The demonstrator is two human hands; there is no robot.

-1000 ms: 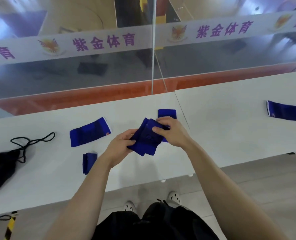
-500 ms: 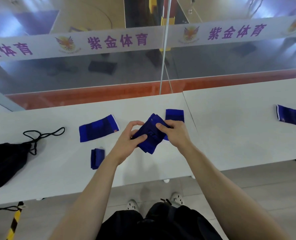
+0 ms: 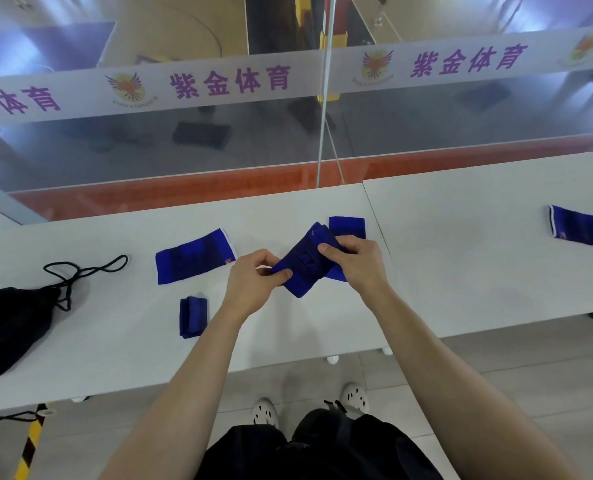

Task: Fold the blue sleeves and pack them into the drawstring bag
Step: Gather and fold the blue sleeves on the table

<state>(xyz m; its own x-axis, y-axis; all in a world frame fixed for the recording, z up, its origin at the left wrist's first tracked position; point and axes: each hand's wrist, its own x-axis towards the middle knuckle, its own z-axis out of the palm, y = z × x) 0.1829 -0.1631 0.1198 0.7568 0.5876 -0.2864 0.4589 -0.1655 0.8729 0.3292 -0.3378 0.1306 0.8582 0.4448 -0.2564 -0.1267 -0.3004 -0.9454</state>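
The left hand (image 3: 253, 282) and the right hand (image 3: 360, 265) are both clamped on one dark blue knitted sleeve (image 3: 305, 268). It is partly folded and held over the middle of the white desk (image 3: 115, 341); whether it touches the surface cannot be told. The left hand pinches the sleeve's lower left edge between thumb and fingers. The right hand grips its upper right part, thumb on top and fingers curled beneath. The hands are near each other but apart, joined only by the cloth.

Just behind the held sleeve, a folded blue piece (image 3: 347, 226) lies on the desk, partly hidden by it. To the left lies a flat blue sleeve with a white cuff (image 3: 194, 256), unfolded, with a small red mark at its near right corner. Nearer the desk's front edge, a small folded blue sleeve (image 3: 192, 317) lies alone. Well apart to the right, on the adjoining white desk (image 3: 478, 271), a flat blue sleeve with a white band (image 3: 582, 228) runs out of view.

The black fabric drawstring bag (image 3: 7, 327) lies slumped at the desk's left end, its black cord (image 3: 80, 271) looped loose on the surface. Its mouth cannot be made out. A glass partition (image 3: 426, 133) bearing a white banner strip with purple characters (image 3: 229, 83) stands behind the desks.
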